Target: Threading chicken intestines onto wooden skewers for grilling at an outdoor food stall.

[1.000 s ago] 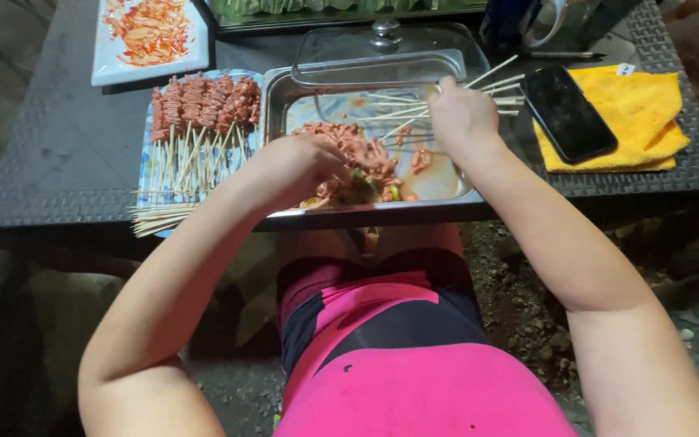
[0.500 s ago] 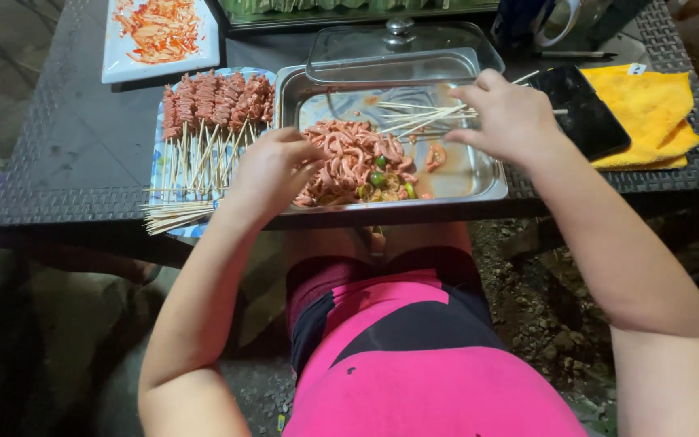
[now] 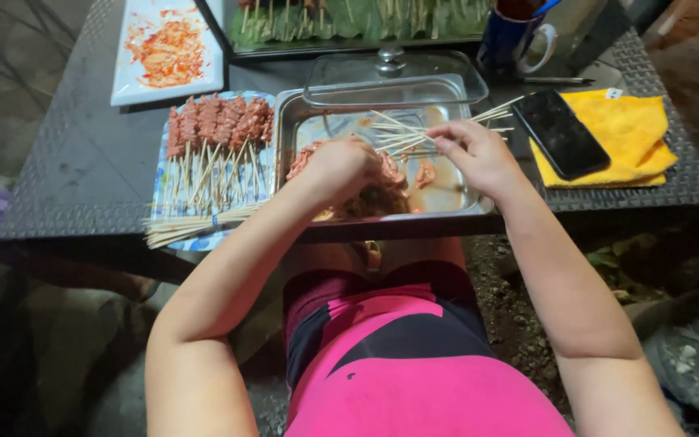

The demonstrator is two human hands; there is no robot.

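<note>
Leftmost, far: white plate (image 3: 135,81) smeared with red sauce. Nearer, just right of it: blue plate (image 3: 163,174) loaded with meat skewers (image 3: 218,121), sticks pointing near, a few loose sticks (image 3: 188,225) across its near edge. Next right, touching: steel tray (image 3: 446,202) with marinated meat (image 3: 382,182) heaped at its left and sauce pooled at its right. Left hand (image 3: 340,168) down on that heap, fingers curled into the meat, closed round a piece or not, cannot tell. Glass lid (image 3: 394,78) propped on the tray's far rim. Bare skewers (image 3: 402,133) fanned over the tray's far right corner; right hand (image 3: 472,154) above them, thumb and fingertips pinching one stick. Far behind, a second tray (image 3: 349,24) lined with green leaves. Right of centre, far: dark mug (image 3: 515,40). Rightmost: black phone (image 3: 560,133) lying on a yellow cloth (image 3: 620,137), well apart from the right hand.
</note>
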